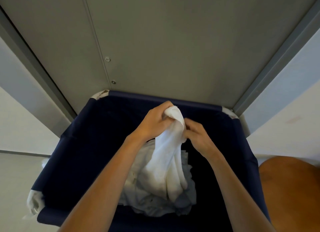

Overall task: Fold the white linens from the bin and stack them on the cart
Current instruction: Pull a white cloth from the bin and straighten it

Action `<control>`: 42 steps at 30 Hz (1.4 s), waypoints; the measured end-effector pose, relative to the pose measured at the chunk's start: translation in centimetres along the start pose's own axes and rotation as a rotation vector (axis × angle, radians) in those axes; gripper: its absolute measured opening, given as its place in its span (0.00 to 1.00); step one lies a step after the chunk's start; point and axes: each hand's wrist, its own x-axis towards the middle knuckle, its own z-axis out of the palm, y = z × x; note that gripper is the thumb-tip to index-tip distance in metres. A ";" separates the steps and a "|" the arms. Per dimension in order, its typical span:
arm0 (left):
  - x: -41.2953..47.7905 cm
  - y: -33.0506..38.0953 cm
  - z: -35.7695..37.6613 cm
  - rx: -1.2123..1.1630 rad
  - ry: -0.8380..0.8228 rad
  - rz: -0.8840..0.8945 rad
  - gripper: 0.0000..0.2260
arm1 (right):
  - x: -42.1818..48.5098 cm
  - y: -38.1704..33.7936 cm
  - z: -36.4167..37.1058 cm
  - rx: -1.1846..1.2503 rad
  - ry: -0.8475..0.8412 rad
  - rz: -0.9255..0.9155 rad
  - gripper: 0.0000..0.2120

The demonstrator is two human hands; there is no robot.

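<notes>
Clearly the step in hand is drawing 1 piece out and finding its edge. The left hand (153, 123) grips the top end of a white terry-cloth towel (166, 162), fingers curled round the bunched cloth. The right hand (197, 136) pinches the towel's edge just beside and below those fingers. From these 2 grips the towel hangs in a loose rope, its tail reaching the crumpled white linen pile (138, 188) at the bottom of the dark navy fabric bin (86, 145), well below the fingertips.

Folding has not begun, I judge. The next move calls for sliding the fingers apart along 1 edge to find 2 corners, then lifting the cloth free of the pile.

Both hands' fingertips are buried in cloth, so the exact hold is unreadable. No cart shows plainly; whether the grey metal panel (155, 41) beyond the fingers belongs to it I cannot tell. How many pieces lie beneath the towel is hidden.
</notes>
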 end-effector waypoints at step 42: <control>0.4 -0.2 -1.6 0.184 0.288 -0.021 0.04 | -2.1 7.5 1.9 -0.662 0.093 0.133 0.17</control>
